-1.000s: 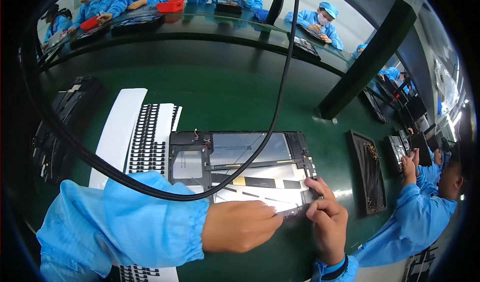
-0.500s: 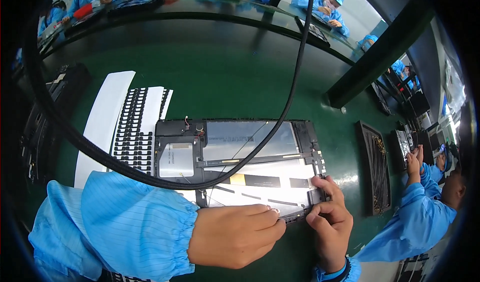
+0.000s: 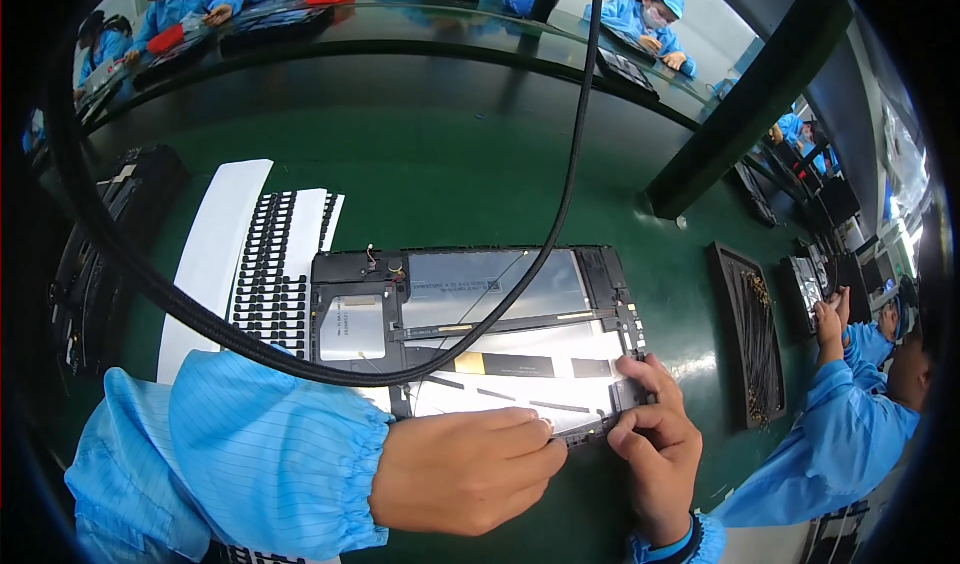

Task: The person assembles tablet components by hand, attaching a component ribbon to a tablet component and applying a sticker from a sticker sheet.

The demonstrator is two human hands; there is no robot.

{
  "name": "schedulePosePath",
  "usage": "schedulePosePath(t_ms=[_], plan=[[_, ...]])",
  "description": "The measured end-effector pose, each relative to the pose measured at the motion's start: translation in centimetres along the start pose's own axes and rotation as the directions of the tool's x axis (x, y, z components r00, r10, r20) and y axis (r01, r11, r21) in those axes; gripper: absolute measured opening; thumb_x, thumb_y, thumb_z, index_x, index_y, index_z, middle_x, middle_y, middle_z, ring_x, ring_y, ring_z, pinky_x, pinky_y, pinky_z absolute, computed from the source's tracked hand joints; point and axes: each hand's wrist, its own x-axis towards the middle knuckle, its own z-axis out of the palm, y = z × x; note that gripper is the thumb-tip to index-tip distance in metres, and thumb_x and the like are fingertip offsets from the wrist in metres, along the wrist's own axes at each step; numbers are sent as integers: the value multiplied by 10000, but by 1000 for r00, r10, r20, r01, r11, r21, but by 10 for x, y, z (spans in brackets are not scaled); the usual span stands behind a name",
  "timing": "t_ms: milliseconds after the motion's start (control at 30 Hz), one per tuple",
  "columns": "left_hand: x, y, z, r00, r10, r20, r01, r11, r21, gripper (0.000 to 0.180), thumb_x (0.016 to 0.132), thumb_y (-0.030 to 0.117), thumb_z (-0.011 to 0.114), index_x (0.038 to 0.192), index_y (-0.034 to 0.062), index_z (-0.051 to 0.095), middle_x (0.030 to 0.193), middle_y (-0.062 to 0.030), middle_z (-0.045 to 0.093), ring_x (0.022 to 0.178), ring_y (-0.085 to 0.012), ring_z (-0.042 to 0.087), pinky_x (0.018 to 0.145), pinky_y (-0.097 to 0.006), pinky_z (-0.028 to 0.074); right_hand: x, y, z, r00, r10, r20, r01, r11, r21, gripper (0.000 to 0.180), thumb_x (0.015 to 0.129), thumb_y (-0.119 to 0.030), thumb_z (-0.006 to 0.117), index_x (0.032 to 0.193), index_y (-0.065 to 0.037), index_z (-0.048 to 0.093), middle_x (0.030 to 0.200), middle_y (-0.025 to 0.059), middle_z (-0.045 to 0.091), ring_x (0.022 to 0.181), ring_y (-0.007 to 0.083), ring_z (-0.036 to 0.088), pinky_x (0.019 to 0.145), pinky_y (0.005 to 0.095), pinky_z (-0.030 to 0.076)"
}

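An opened tablet-like device [image 3: 510, 366] lies in front of me, its black frame around silvery metal plates, dark flat strips and thin wires. My left hand [image 3: 465, 472] is closed at the device's near edge, thumb and fingers pressed together; what they may pinch is hidden. At the near right corner, my right hand [image 3: 660, 446] has its fingers curled over the frame and its thumb against the edge, gripping the device there. Left of the device are white sheets [image 3: 212, 264] bearing rows of small black stickers or pads [image 3: 268, 282], partly covered by my left sleeve.
A black cable [image 3: 572, 154] loops across the view above the device. On the right stands a dark tray [image 3: 735, 344] of thin black wires with gold-coloured ends. Black device housings [image 3: 115, 254] are stacked at left; a dark post [image 3: 745, 109] rises at right. Co-workers in blue sit around.
The whole view has shifted slightly, so the far bench shows more fully. Both hands keep nearly the same places on the device, with only slight finger movement.
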Motion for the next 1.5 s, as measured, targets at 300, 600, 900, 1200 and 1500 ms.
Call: schedulePosePath(t_ms=[300, 600, 900, 1200, 1500], plan=[[12, 2, 10, 999, 18, 30, -23, 981, 195, 345, 690, 151, 460, 945, -63, 552, 1075, -160, 506, 961, -251, 502, 866, -315, 400, -1, -9, 0, 998, 52, -29, -52, 999, 8, 24, 589, -35, 578, 592, -14, 566, 1126, 165, 499, 1195, 339, 301, 997, 430, 159], [12, 3, 11, 999, 7, 32, -12, 982, 188, 345, 701, 150, 445, 955, -60, 547, 1077, -159, 506, 966, -250, 501, 870, -325, 401, -6, -6, -1, 995, 36, -96, -28, 996, 88, 119, 549, 6, 616, 665, 5, 589, 1082, 172, 502, 1149, 323, 369, 970, 414, 240], [12, 3, 12, 1000, -21, -1, 21, 986, 166, 324, 708, 137, 444, 951, -50, 550, 1067, -144, 512, 967, -244, 502, 875, -312, 398, -5, -4, 0, 990, -141, -23, 133, 970, -204, 139, 550, -2, 639, 677, -13, 584, 1055, 167, 506, 1059, 305, 439, 900, 392, 328], [9, 4, 13, 999, 20, 35, -28, 970, 243, 310, 710, 145, 450, 937, -38, 553, 1076, -150, 503, 956, -252, 497, 864, -330, 401, -6, -6, 2, 965, -261, -24, 231, 888, -399, 134, 553, -15, 627, 677, -11, 577, 978, 132, 537, 911, 252, 498, 780, 326, 389], [14, 5, 14, 1000, 10, 11, -13, 965, 262, 277, 698, 157, 475, 886, -29, 557, 1057, -175, 502, 937, -249, 496, 838, -319, 413, -3, -4, 3, 955, -290, -67, 255, 912, -321, 132, 557, -11, 657, 677, -48, 613, 918, 84, 564, 876, 248, 488, 757, 329, 396]])
